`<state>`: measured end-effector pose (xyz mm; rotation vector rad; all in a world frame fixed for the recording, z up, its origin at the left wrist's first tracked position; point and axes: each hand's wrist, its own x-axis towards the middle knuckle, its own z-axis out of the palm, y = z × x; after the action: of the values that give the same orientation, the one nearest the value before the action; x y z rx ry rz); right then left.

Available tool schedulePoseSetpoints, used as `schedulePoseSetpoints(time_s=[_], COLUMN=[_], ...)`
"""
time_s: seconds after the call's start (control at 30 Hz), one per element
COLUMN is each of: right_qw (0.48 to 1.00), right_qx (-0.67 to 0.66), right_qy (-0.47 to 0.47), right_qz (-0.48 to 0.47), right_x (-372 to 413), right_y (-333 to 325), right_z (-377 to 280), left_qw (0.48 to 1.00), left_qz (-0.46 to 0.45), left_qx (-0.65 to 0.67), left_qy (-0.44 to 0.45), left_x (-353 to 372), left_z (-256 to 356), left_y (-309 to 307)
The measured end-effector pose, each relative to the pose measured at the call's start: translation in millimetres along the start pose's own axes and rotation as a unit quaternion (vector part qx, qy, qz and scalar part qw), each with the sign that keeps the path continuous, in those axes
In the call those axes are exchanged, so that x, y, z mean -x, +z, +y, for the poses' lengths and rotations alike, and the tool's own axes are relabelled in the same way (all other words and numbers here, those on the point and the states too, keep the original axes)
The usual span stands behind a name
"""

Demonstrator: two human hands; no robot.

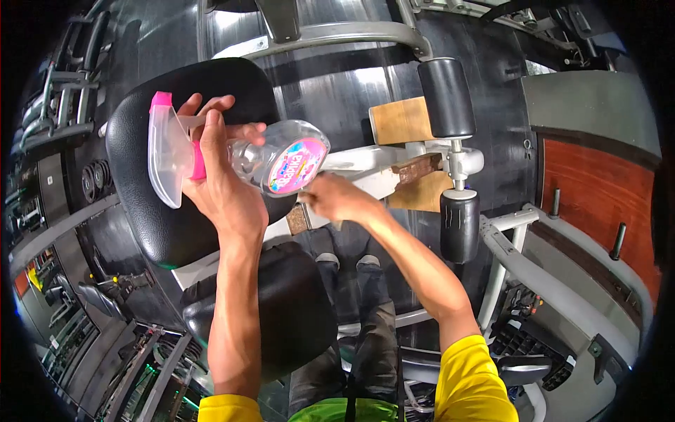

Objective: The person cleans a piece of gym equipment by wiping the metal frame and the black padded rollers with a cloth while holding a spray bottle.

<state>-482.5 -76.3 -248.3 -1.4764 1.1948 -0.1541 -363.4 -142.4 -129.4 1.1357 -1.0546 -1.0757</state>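
Observation:
My left hand (223, 165) is wrapped round the neck of a clear spray bottle (254, 160). The bottle lies on its side in the air, with its pink-tipped spray head (169, 144) to the left and a pink label near its base. Just below the base is my right hand (339, 198), fingers curled in; what they close on, if anything, cannot be made out. Behind the bottle and my left hand is the black padded backrest (151, 225) of an exercise machine. A second black pad (274, 309) sits nearer my body.
Two black foam rollers (447, 98) stand on the machine's frame at right, near wooden boards (402, 121). Grey metal bars (548, 264) run along the right side. A red-brown panel (598, 190) lies beyond them. Weight racks and plates (97, 179) line the left.

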Motion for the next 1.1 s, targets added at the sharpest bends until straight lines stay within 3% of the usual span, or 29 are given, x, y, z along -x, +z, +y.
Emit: schedulePoseSetpoints(time_s=[0.03, 0.13, 0.2, 0.27, 0.37, 0.43, 0.5, 0.53, 0.6, 0.77, 0.8, 0.87, 0.9, 0.93, 0.97, 1.07, 1.1], right_qw=[1.0, 0.977, 0.988, 0.977, 0.965, 0.974, 0.995, 0.996, 0.992, 0.99, 0.988, 0.975, 0.964, 0.952, 0.906, 0.898, 0.916], right_qx=[0.002, 0.101, 0.033, 0.145, 0.183, 0.161, 0.028, -0.008, 0.075, -0.061, -0.011, 0.141, 0.194, 0.237, 0.338, 0.365, 0.335], right_qy=[-0.001, -0.182, 0.037, 0.071, 0.142, 0.109, -0.051, 0.014, -0.003, -0.109, -0.057, 0.083, 0.116, 0.146, 0.238, 0.221, 0.189], right_qz=[-0.001, -0.04, -0.145, -0.137, -0.123, -0.116, -0.082, -0.089, -0.097, -0.062, -0.146, -0.149, -0.137, -0.127, -0.088, -0.107, -0.11], right_x=[-3, -10, -5, -10, -18, -18, -38, -29, -27, -18, -28, -15, -14, -29, -28, -40, -43], right_y=[-2, -17, -50, -53, -58, -65, -22, -21, -14, -19, -21, -58, -64, -52, -55, -40, -37], right_z=[5, 24, 13, 56, 115, 109, 135, 89, 32, 63, 93, 83, 101, 163, 151, 150, 141], left_qw=[1.0, 0.999, 0.999, 0.999, 0.999, 0.999, 0.998, 0.998, 0.998, 0.998, 0.998, 0.998, 0.998, 0.998, 0.998, 0.997, 0.997], left_qz=[0.009, 0.027, 0.028, 0.033, 0.041, 0.037, 0.039, 0.039, 0.041, 0.043, 0.045, 0.041, 0.04, 0.041, 0.042, 0.05, 0.052], left_qx=[0.013, 0.021, 0.031, 0.034, 0.033, 0.026, 0.038, 0.051, 0.046, 0.049, 0.046, 0.046, 0.046, 0.045, 0.043, 0.052, 0.051], left_qy=[-0.001, -0.013, -0.012, -0.012, -0.013, -0.014, -0.017, -0.017, -0.016, -0.027, -0.027, -0.021, -0.021, -0.018, -0.016, -0.012, -0.012], left_x=[-1, 1, 1, 2, 2, 2, 2, 2, 2, 1, 2, 2, 2, 3, 5, 6, 6], left_z=[-1, 2, 1, 0, 0, 1, 0, -1, 0, 1, 1, 1, 0, -2, -3, -5, -5], left_y=[0, 1, 2, 1, 3, 2, 1, 1, 1, 1, 1, 2, 2, 3, 2, 3, 3])
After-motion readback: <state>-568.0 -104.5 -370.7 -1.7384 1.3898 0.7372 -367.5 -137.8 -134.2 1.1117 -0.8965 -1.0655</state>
